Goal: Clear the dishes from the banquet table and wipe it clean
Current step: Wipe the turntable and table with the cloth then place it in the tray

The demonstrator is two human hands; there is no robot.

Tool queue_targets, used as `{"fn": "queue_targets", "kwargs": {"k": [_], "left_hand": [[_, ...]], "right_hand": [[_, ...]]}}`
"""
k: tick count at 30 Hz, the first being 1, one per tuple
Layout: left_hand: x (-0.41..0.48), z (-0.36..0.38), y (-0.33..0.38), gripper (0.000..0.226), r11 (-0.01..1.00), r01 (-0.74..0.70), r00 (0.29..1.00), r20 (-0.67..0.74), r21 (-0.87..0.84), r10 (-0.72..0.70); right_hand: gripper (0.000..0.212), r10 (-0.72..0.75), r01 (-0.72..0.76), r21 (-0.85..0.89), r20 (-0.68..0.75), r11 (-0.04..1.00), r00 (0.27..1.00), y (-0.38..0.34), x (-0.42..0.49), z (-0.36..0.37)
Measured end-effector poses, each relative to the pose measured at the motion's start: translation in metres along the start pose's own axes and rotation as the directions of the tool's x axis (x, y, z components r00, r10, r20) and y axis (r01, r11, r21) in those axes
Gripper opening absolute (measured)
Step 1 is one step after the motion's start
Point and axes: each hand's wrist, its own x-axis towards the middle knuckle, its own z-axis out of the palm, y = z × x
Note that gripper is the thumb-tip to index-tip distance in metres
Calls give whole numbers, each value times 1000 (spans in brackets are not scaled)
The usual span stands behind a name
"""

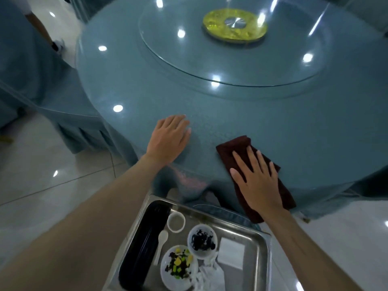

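Note:
The round banquet table [241, 114] has a blue cloth under a clear cover. A dark red cloth [233, 148] lies near its front edge. My right hand [258, 181] presses flat on that cloth with fingers spread. My left hand [168, 139] rests flat on the bare table surface to the left, fingers straight. Below the table edge stands a steel tray [258, 244] holding a white cup [176, 222], a white spoon [161, 242], a bowl with dark food [202, 240], a plate with scraps [178, 267], white napkins [231, 253] and a black item [138, 244].
A glass turntable [231, 49] with a yellow hub [235, 25] fills the table's middle. A chair in a blue cover [42, 80] stands at the left. A person's foot [57, 45] shows at the upper left on the glossy tiled floor [42, 175].

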Motion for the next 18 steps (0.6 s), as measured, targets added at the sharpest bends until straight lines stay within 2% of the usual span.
{"fn": "queue_targets", "kwargs": {"k": [5,8,11,13,18], "left_hand": [[-2,15,-8,45,997,-1,1000,10,-79,2],[-1,13,-9,49,992,48,998,39,-119,-44],[-2,11,-6,46,990,55,998,28,-130,-52],[-3,10,-6,44,982,111,994,0,-151,-113],[-2,12,-9,48,980,141,990,29,-140,-138]], "right_hand": [[61,79,-79,1,-24,997,997,1,8,0],[61,181,-180,26,-32,983,983,14,28,0],[60,300,-300,63,6,952,954,37,59,-1],[62,348,-349,79,17,934,937,55,85,-3],[67,464,-467,104,54,878,884,83,160,-7]]}}
